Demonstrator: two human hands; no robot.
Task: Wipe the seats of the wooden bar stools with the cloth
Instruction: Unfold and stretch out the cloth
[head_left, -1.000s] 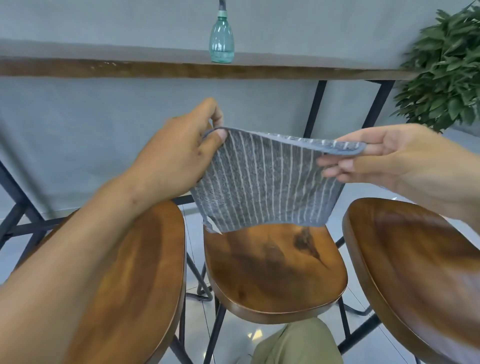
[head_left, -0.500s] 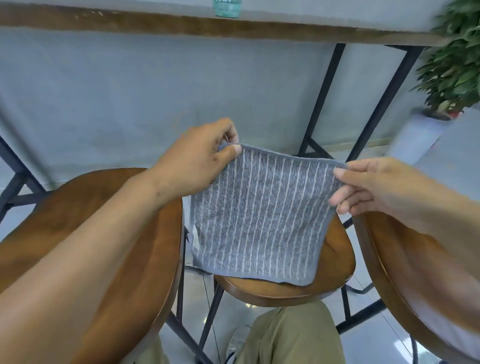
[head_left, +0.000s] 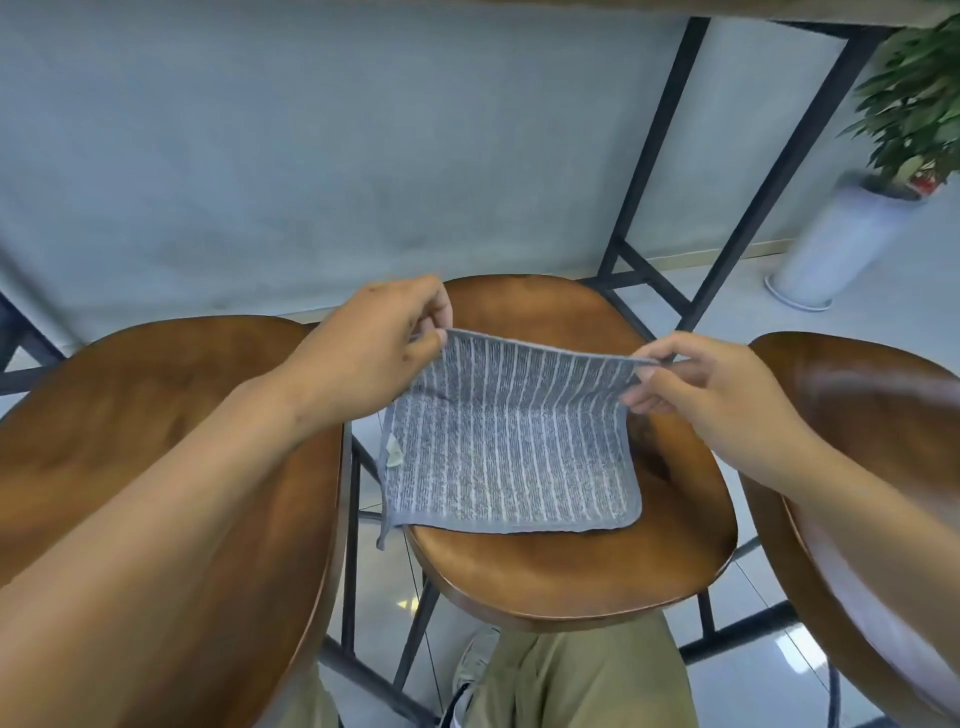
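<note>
Both hands, left (head_left: 374, 353) and right (head_left: 711, 384), pinched the cloth's (head_left: 509, 447) far corners; below each grip, it should settle flat on the middle seat (head_left: 571, 571) before wiping.

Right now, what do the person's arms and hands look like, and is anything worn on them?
Both forearms are bare up to the frame's edge: no sleeves show. The left hand and right hand wear no gloves, and no rings, watch or bracelet can be seen. Lower down, khaki trousers show.

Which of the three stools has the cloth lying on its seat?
The middle stool: the cloth lies on its seat; the left stool and right stool are bare.
</note>
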